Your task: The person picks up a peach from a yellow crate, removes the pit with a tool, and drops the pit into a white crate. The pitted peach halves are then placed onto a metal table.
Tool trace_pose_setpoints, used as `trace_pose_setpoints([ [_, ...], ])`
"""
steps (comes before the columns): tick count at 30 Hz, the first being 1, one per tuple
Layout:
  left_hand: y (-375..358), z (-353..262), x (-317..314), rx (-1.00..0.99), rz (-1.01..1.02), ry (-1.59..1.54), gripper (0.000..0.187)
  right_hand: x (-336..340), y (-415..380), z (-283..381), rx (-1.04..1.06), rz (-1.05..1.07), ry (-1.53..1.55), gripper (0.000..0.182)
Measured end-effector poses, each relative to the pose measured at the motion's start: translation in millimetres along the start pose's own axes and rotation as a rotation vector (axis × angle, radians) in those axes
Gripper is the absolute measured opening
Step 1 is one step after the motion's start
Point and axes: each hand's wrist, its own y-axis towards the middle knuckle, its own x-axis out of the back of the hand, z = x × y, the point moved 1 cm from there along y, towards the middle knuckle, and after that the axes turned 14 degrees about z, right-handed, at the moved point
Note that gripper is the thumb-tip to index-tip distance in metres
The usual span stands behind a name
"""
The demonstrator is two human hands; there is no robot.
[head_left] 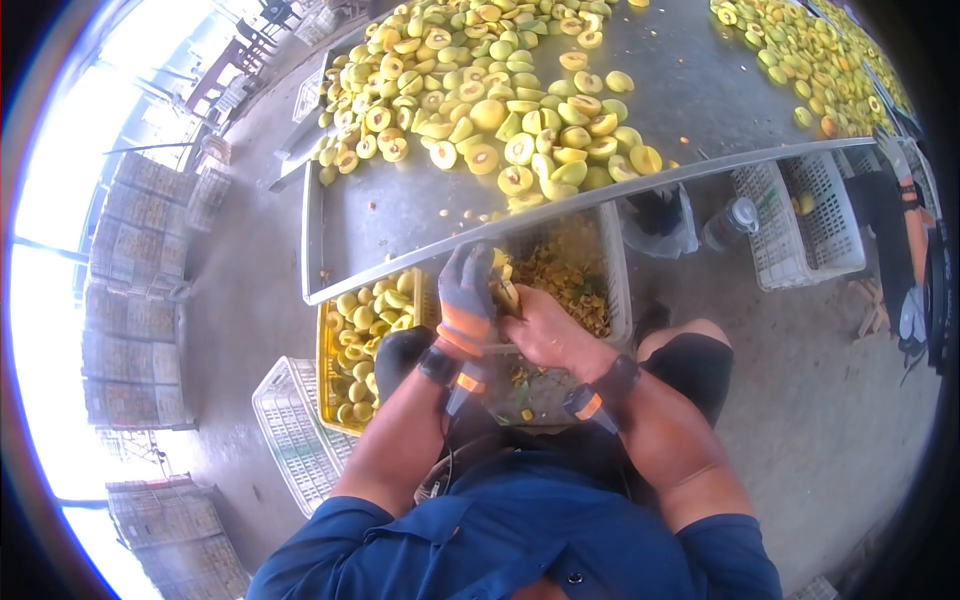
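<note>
My left hand (466,300), in a grey and orange glove, is closed around a yellow peach half (502,268) just below the table's front edge. Bare and closed, my right hand (548,328) meets it from the right; fingers hide most of what it grips, a small brownish thing pressed against the fruit. Under both hands stands a crate (622,290) holding yellow peels and scraps (575,275). To the left, a yellow crate (325,375) is filled with peach halves (360,345). Many more halved peaches (480,115), several with pits showing, are heaped on the metal table (400,215).
The table's raised metal rim (450,245) runs just beyond my hands. A white crate (295,420) stands at left, another white crate (800,225) at right beside a clear jar (735,220). At far right a gloved co-worker's hand (893,155) shows near a second peach heap (800,65).
</note>
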Motion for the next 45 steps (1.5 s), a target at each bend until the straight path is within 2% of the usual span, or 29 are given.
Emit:
trace_pose_setpoints([
  [2, 2.3, 3.7, -1.0, -0.117, -0.022, 0.182, 0.022, 6.4, -1.6, 9.1, -0.080, 0.022, 0.052, 0.027],
  [4, 3.6, 0.7, -2.7, -0.098, -0.096, 0.151, 0.021, 4.8, -1.5, 6.8, -0.093, 0.019, 0.023, 0.025],
  [6, 6.7, -5.9, -6.4, 0.053, -0.215, -0.099, 0.025, 0.6, 1.0, 1.7, -0.039, -0.016, -0.093, 0.020],
  [9, 2.4, -22.3, -2.9, -0.214, -0.087, 1.036, 0.032, 8.7, -5.7, 23.2, -0.230, 0.233, 0.369, 0.014],
  [12, 2.0, -35.3, 2.1, -0.240, 0.161, 0.775, 0.030, 1.1, -9.1, 10.8, -0.303, 0.351, 0.746, 0.013],
  [14, 7.4, -29.1, 7.4, -0.408, 0.250, 0.831, 0.032, -4.0, -13.5, 21.6, -0.198, 0.312, 0.462, 0.011],
  [16, 11.5, -28.1, 7.6, -0.542, 0.302, 0.891, 0.037, -5.8, -15.9, 24.1, -0.175, 0.273, 0.373, 0.012],
  [19, 8.2, -18.6, 11.9, -0.360, 0.125, 0.924, 0.037, -3.8, -13.9, 13.3, -0.262, 0.245, 0.522, 0.015],
  [20, 16.9, 27.4, 37.3, -0.311, 0.028, 0.887, 0.035, -2.9, -16.6, 10.0, -0.297, 0.252, 0.575, 0.015],
  [22, 23.3, 39.4, 54.5, 0.020, 0.140, -0.091, 0.036, -2.3, -17.7, 8.3, -0.364, 0.245, 0.609, 0.012],
  [25, 18.2, 22.3, 69.8, 0.071, 0.111, -0.103, 0.043, -1.5, -12.1, 14.7, -0.411, 0.190, 0.552, 0.009],
  [26, 9.9, 4.5, 66.2, -0.041, 0.104, 0.280, 0.044, -1.9, -10.5, 16.6, -0.406, 0.164, 0.544, 0.009],
  [28, -0.6, -16.4, 76.1, -0.136, 0.098, 0.869, 0.052, -4.4, -6.0, 21.1, -0.409, 0.133, 0.541, 0.009],
  [31, -7.2, 18.2, 131.4, -0.281, 0.037, 0.744, 0.054, -13.2, 0.2, 17.9, -0.428, 0.146, 0.510, 0.009],
  [32, -8.6, 26.9, 154.9, -0.230, 0.030, 0.812, 0.051, -16.2, 2.1, 16.8, -0.444, 0.159, 0.521, 0.011],
  [35, -47.7, 1.2, 175.8, -0.187, -0.002, 0.946, 0.044, -24.4, 3.9, -0.4, -0.426, 0.140, 0.567, 0.010],
  [37, -71.1, 9.7, 204.7, 0.008, -0.070, 0.929, 0.057, -24.1, 3.1, -2.8, -0.436, 0.152, 0.525, 0.012],
  [39, -93.3, 51.5, 247.8, 0.180, -0.033, 1.232, 0.059, -22.2, 2.7, -3.6, -0.456, 0.155, 0.469, 0.014],
  [41, -118.9, 89.1, 280.0, 0.254, -0.035, 1.110, 0.060, -21.3, 2.7, -5.0, -0.484, 0.154, 0.401, 0.016],
  [44, -105.0, 123.0, 312.3, 0.510, -0.052, 1.365, 0.060, -24.4, 5.4, -17.4, -0.491, 0.151, 0.394, 0.018],
  [45, -99.8, 142.4, 331.6, 0.381, -0.163, 1.101, 0.066, -24.7, 8.0, -18.9, -0.498, 0.157, 0.397, 0.018],
])
